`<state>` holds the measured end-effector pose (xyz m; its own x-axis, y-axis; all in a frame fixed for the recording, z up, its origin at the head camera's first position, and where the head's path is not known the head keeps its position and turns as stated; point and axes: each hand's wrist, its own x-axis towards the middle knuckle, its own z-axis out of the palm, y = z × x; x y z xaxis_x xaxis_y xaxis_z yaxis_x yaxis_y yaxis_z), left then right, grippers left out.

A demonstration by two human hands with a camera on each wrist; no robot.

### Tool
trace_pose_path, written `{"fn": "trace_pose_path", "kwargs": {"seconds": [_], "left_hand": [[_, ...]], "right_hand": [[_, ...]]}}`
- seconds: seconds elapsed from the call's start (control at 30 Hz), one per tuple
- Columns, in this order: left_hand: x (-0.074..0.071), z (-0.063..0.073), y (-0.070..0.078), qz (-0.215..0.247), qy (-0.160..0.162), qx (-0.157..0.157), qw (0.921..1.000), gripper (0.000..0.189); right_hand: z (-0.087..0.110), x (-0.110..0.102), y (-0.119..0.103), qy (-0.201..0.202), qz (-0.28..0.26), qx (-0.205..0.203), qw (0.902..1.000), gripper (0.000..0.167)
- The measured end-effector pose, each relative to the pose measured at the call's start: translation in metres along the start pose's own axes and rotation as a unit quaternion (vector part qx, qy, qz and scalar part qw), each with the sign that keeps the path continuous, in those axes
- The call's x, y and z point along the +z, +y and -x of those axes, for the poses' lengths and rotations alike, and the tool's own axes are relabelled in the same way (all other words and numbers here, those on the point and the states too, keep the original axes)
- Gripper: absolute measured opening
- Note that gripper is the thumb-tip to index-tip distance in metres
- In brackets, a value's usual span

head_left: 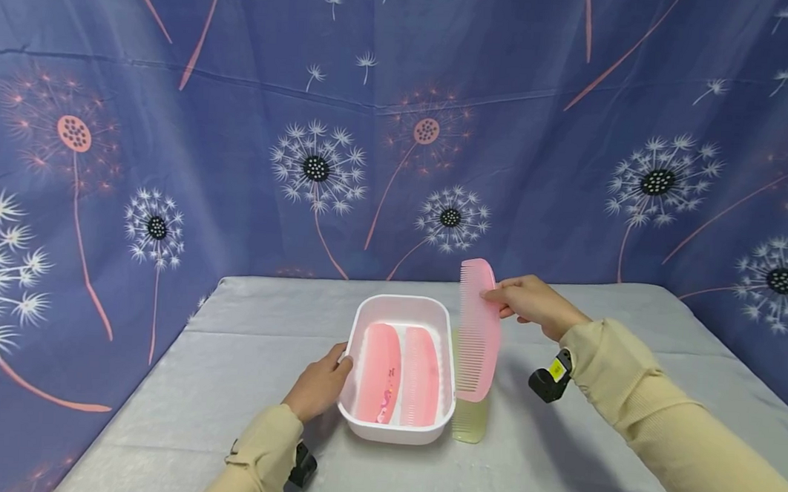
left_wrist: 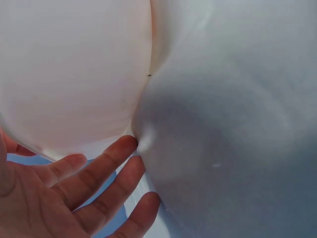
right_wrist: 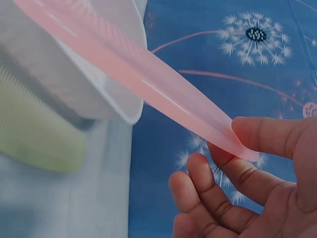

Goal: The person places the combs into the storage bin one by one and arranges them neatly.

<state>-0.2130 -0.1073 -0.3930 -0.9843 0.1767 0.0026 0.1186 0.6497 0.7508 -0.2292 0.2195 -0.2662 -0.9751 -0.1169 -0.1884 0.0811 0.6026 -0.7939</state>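
My right hand (head_left: 531, 301) pinches a pink comb (head_left: 481, 340) near its upper end, thumb on one face and fingertips on the other. The comb hangs upright beside the tub's right wall, its teeth toward the left. At the tub's left side, my left hand (head_left: 320, 383) holds the white plastic tub (head_left: 397, 433), with the thumb at the rim and fingertips against the outer wall (left_wrist: 74, 89). Inside lie two pink combs side by side: the left one (head_left: 375, 371) bears a small print, the right one (head_left: 429, 374) shows its teeth on its left.
A pale green comb (head_left: 470, 427) lies on the table right of the tub, partly covered by the held comb in the head view. Grey-white cloth (head_left: 598, 435) covers the table. Behind it hangs a blue curtain (head_left: 403, 68) with dandelion prints.
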Motion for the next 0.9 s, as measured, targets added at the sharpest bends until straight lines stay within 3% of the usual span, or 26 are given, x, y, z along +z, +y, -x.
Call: {"fn": "trace_pose_path", "kwargs": {"seconds": [0.47,0.77,0.9], "left_hand": [[-0.003,0.0,0.001,-0.004,0.002,0.007,1.0,0.048],[-0.003,0.001,0.002,-0.005,-0.001,0.011,0.9999,0.048],[-0.003,0.002,0.002,-0.004,-0.002,0.01,0.9999,0.048]], "right_hand": [[-0.011,0.028,-0.026,-0.009,-0.014,-0.011,0.9998,0.037],[-0.024,0.056,-0.028,0.002,0.009,-0.009,0.9999,0.024],[-0.025,0.065,-0.027,0.001,0.015,-0.015,0.9998,0.035]]}}
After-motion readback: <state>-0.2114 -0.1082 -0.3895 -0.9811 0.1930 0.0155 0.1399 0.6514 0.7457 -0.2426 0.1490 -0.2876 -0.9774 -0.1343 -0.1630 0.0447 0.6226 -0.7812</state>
